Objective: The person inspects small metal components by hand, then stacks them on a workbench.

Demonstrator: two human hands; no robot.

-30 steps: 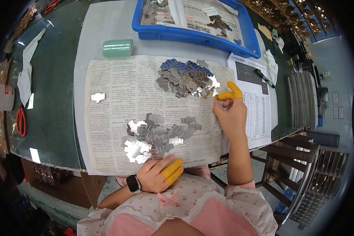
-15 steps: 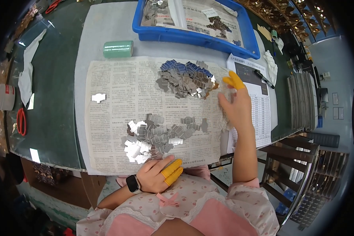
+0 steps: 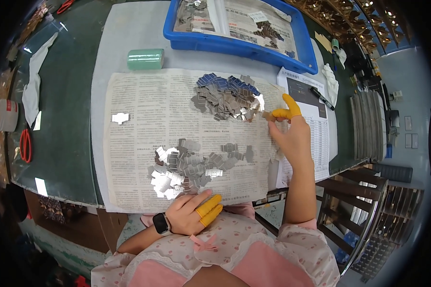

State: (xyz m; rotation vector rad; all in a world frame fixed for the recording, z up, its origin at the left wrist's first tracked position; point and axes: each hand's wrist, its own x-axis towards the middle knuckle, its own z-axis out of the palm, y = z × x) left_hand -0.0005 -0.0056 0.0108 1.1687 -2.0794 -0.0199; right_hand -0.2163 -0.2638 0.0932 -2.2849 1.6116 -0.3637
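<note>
Small metal piece (image 3: pixel 268 115): at right edge of newspaper (image 3: pixel 134 162), pinched by right hand (image 3: pixel 293 135), thumb to yellow-covered finger; best gripped lightly, by its rim. Metal pile (image 3: pixel 223 99): just left. Left hand (image 3: pixel 189 214): near edge, fingers loosely together, grip unclear. Blue tray (image 3: pixel 244 51): beyond far edge.

- Blue tray (image 3: pixel 239 47): far rim cut off above.
- Metal plate (image 3: pixel 267 115) at the right hand (image 3: pixel 292 132): partly hidden by fingertips.
- Far pile (image 3: pixel 225 95): lower plates covered.
- Newspaper (image 3: pixel 134 167): print too small to read.
</note>
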